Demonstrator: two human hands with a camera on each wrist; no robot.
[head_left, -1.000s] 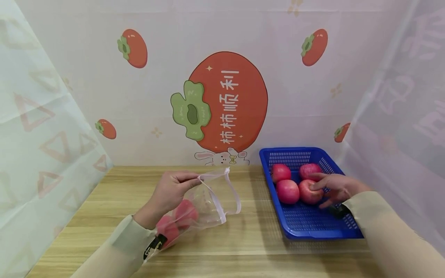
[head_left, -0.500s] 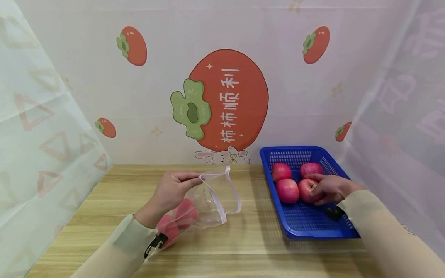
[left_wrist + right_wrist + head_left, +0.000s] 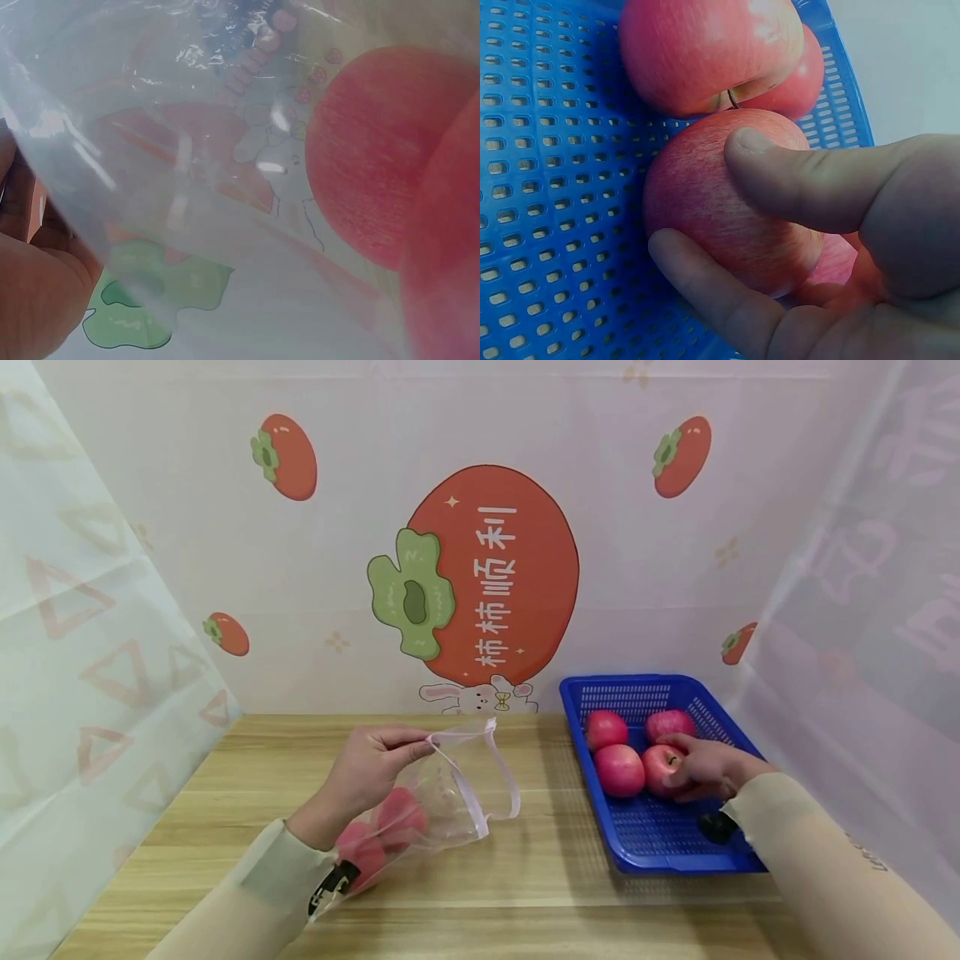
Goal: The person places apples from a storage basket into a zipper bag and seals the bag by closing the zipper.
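Note:
My left hand pinches the upper rim of a clear zip bag, whose mouth gapes toward the right. Two red apples lie in the bag's lower end, close under the left wrist; in the left wrist view an apple shows large through the plastic. Inside the blue basket, my right hand has its thumb and fingers round the front right apple. That apple still sits among its neighbours, and the palm side of the grip is partly hidden in the head view.
Beside the gripped apple in the basket are a front left apple, a back left apple and a back right apple. The wooden table runs back to a printed wall sheet.
My right hand has come leftward and down over the front right apple, and its spread fingers have closed round it. The left hand and bag have stayed nearly still.

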